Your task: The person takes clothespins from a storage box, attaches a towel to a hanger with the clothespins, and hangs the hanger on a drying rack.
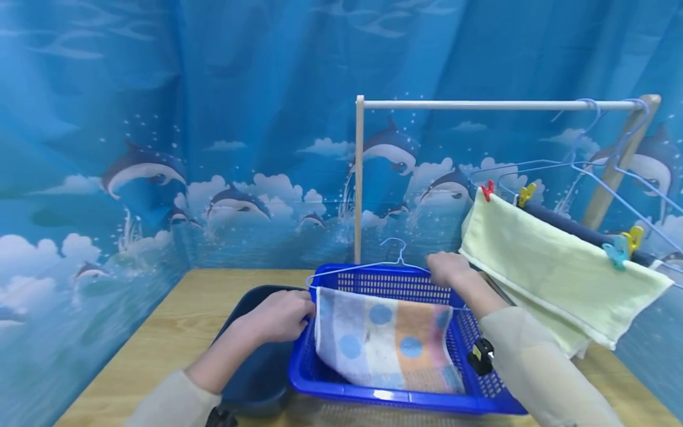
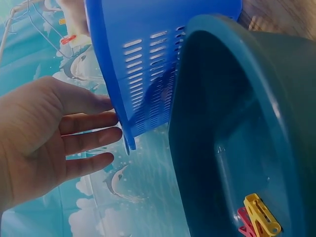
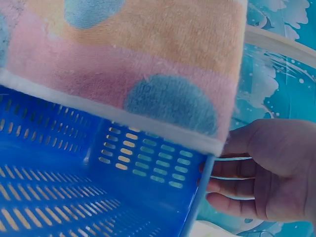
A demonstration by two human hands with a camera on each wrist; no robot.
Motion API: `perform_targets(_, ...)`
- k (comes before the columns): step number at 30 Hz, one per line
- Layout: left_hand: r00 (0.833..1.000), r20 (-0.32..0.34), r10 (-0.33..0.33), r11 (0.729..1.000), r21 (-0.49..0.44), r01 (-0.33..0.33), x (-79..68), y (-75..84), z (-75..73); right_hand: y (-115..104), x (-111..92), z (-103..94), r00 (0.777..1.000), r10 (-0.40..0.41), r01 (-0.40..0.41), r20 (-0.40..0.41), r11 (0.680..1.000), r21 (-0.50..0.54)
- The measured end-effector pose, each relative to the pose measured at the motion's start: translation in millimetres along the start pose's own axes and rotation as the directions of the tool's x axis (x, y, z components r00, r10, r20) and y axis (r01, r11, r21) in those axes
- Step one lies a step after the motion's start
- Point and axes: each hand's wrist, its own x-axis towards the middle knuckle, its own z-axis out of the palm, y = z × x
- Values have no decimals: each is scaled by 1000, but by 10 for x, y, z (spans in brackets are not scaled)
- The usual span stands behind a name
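Note:
A blue plastic basket (image 1: 405, 396) with slotted walls stands in front of me. Across it lies a wire hanger (image 1: 354, 268), hook upward, with a towel (image 1: 381, 341) draped over its bar; the towel has coloured stripes and blue dots. At the basket's left rim is my left hand (image 1: 285, 311), thumb and fingertips right at the edge, beside the towel's left side. My right hand (image 1: 450, 270) reaches to the back right corner; in the right wrist view its thumb tip is partly hidden by the towel's corner, with the fingertips at the rim. What either hand pinches is hidden.
A dark teal tub (image 1: 256, 385) sits left of the basket, with yellow and red clothespins (image 2: 261, 217) inside. At right, a drying rack (image 1: 469, 105) carries two hangers with pegged cloths, including a pale yellow towel (image 1: 549, 261) close beside my right forearm.

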Motion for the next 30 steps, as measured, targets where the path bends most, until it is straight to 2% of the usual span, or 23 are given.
perform_targets(5, 1000, -25, 3, 1000, 0, -3, -13, 6, 10, 22, -56, 16, 999, -32, 32, 3, 999, -13)
perform_targets(11, 999, -35, 12, 1000, 0, -12, -35, 6, 12, 52, -123, 6, 988, -152, 152, 9, 988, 24)
perform_targets(17, 997, -70, 44, 999, 24, -43, -42, -15, 28, 98, -204, -119, 964, -254, 256, -74, 966, 22)
perform_targets(22, 995, -91, 50, 998, 43, -46, -44, -20, 24, 87, -300, -247, 951, -270, 279, -152, 960, 39)
perform_targets(30, 994, -99, 55, 997, 50, -50, -37, -14, 32, -6, -461, -391, 936, -290, 310, -200, 947, 79)
